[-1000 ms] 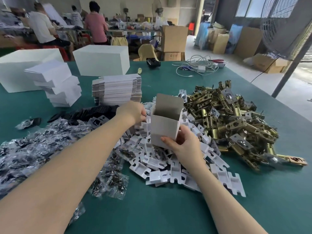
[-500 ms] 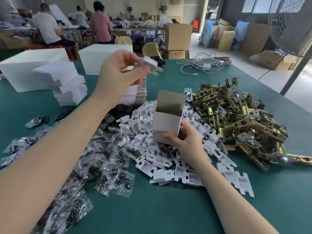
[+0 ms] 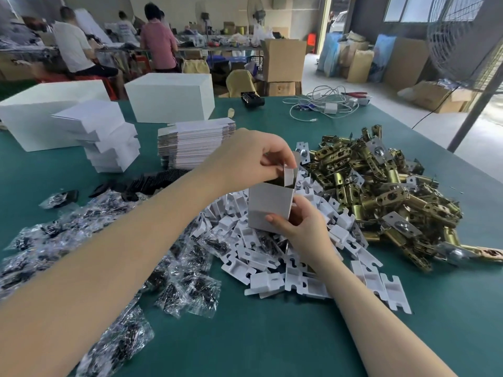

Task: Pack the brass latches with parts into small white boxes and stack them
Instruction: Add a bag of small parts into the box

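Above the white inserts [image 3: 261, 257], our right hand [image 3: 304, 227] grips the small box [image 3: 269, 205]; left hand [image 3: 245, 159] pinches its flap [image 3: 288, 177]; bare worktop [image 3: 272, 336] nearside.

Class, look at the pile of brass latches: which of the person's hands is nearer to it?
Right. The right hand holds the small white box beside the brass latches; the left hand is above the box, slightly farther away.

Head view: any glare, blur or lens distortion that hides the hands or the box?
Head view: even, soft daylight with faint shadows; small glints on the brass latches and plastic bags; wide-angle bending stretches the forearms at the edges; left hand, right hand and small white box are sharp.
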Available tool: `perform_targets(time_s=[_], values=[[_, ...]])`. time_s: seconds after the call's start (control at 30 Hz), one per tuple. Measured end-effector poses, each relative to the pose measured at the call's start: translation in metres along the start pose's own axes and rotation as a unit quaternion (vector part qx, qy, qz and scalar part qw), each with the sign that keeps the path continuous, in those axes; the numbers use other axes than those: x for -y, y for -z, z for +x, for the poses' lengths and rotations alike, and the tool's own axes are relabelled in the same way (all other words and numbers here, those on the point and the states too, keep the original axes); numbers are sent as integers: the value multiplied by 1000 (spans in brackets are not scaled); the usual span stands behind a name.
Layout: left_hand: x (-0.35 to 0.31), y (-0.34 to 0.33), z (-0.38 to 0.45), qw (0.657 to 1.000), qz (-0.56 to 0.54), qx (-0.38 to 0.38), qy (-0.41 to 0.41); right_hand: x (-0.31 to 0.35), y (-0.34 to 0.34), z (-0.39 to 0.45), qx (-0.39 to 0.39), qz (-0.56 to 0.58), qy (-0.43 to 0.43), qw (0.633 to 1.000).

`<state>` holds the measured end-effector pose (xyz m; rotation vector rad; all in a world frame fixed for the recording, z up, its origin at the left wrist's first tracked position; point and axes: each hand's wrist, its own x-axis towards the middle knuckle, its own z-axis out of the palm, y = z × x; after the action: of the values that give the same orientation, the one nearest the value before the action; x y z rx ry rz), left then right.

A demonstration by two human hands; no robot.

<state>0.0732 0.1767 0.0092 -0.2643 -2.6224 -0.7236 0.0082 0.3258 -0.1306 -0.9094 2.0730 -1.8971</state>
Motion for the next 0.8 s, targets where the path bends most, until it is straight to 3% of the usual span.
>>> perform_targets(time_s=[0.33, 0.47, 0.8], values=[[-10, 4, 0, 990, -14, 132, 45, -5, 0, 2, -3, -11, -12, 1000], [-5, 2, 2, 996, 24, 91, 8, -5, -1, 2, -1, -7, -10, 1000], [-2, -3, -1, 995, -58, 60, 62, -4, -1, 2, 0, -16, -10, 1000]])
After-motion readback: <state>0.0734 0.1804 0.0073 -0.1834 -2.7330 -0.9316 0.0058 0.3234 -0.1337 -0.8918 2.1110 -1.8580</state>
